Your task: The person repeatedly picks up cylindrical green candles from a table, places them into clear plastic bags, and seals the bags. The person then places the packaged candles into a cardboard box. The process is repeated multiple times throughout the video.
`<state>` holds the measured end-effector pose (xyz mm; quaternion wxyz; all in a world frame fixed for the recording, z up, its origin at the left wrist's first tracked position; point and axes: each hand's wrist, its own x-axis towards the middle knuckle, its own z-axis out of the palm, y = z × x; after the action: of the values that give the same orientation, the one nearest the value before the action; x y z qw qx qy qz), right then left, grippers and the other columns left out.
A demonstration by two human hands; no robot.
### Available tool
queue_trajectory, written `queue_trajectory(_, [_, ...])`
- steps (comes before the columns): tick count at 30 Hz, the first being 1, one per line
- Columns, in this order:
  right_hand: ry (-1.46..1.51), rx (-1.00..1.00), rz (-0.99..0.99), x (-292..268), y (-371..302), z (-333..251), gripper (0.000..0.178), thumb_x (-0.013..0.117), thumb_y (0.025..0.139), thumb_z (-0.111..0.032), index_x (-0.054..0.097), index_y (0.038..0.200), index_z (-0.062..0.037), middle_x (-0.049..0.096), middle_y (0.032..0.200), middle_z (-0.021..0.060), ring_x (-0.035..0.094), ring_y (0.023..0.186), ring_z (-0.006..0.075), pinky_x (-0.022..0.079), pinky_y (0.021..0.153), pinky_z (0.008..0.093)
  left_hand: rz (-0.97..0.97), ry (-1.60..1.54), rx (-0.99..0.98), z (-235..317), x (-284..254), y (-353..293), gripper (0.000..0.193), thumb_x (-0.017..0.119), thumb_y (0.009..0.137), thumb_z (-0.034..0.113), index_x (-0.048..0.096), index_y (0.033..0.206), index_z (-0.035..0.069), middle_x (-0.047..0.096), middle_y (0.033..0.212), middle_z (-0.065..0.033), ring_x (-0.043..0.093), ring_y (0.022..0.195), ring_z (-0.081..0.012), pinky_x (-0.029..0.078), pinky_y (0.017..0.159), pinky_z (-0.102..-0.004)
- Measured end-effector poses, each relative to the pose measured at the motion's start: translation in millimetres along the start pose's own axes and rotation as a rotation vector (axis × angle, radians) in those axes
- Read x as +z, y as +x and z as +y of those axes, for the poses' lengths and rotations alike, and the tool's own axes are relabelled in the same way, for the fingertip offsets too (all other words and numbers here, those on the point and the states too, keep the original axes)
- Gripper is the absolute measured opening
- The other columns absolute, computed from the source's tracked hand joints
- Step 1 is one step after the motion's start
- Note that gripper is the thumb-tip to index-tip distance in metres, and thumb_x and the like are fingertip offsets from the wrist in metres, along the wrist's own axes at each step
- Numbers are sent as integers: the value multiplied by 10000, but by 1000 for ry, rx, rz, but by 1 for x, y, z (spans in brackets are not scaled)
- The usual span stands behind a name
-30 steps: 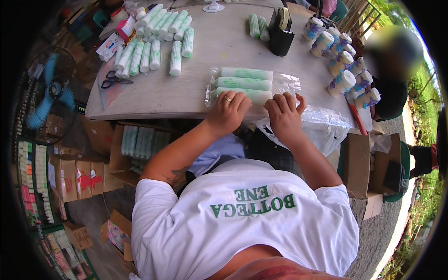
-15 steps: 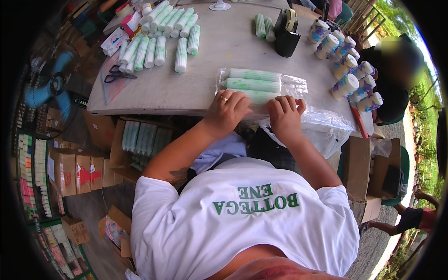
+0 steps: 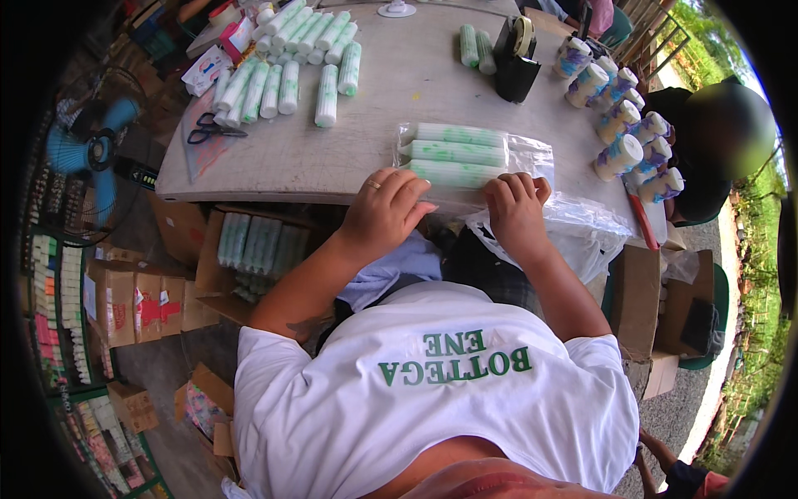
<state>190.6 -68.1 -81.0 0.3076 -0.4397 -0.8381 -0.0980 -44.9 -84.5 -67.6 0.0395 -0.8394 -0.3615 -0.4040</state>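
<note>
Three white candles [image 3: 457, 153] with green patterning lie side by side in a clear plastic bag [image 3: 532, 156] at the table's near edge. My left hand [image 3: 387, 208] is at the bag's near left side, thumb and fingers apart, with nothing visible between them. At the near right side, my right hand [image 3: 517, 209] has its fingers curled down on the plastic bag; its thumb is hidden. More loose clear plastic [image 3: 586, 218] hangs over the table edge beside my right wrist.
A pile of candles [image 3: 303, 37] and scissors [image 3: 212, 129] occupy the table's left. A black tape dispenser [image 3: 517, 71] stands far right of centre, near several decorated white candles [image 3: 619, 156] and a red-handled tool [image 3: 642, 220]. Left below are an open carton [image 3: 218, 258] and fan [image 3: 104, 154]. Someone [image 3: 698, 125] sits right.
My left hand has drawn back a little to the left, its thumb and fingers parting. More of the nearest candle shows. My right hand stays at the bag's near right side.
</note>
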Motion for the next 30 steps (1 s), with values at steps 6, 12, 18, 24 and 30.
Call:
queue_trajectory(6, [11, -25, -1, 1, -1, 6, 157, 617, 746, -59, 570, 887, -110, 559, 886, 23, 519, 904, 211, 299, 835, 415, -22, 167, 87, 5, 43, 10, 140, 628, 764, 119, 557, 869, 60, 532, 890, -75, 513, 852, -247, 418, 807, -364])
queue_trajectory(12, [11, -17, 19, -3, 0, 2, 153, 628, 746, -78, 568, 881, -117, 558, 895, 17, 520, 911, 202, 294, 843, 425, -22, 107, 61, 3, 46, 14, 92, 623, 768, 91, 548, 816, 68, 532, 846, -66, 520, 820, -251, 420, 760, -371])
queue_trajectory(18, [2, -53, 32, -8, 7, -7, 141, 631, 751, -106, 567, 876, -119, 562, 902, 14, 521, 926, 195, 288, 847, 417, -35, 110, 30, 4, 45, 17, 113, 652, 764, 95, 558, 823, 74, 549, 847, -62, 533, 822, -256, 420, 755, -380])
queue_trajectory(24, [2, -56, 17, 1, 6, -2, 195, 658, 724, -55, 573, 892, -105, 561, 907, 19, 529, 917, 208, 292, 849, 405, 12, 110, 91, 11, 45, 24, 74, 585, 761, 94, 533, 808, 69, 520, 830, -69, 516, 817, -248, 407, 766, -367])
queue_trajectory(30, [22, -64, -7, -1, 7, -1, 112, 604, 762, -95, 571, 868, -114, 566, 899, 16, 521, 913, 197, 283, 848, 400, -61, 122, 72, 9, 52, 27, 118, 640, 728, 64, 552, 806, 67, 537, 801, -65, 535, 775, -258, 439, 697, -377])
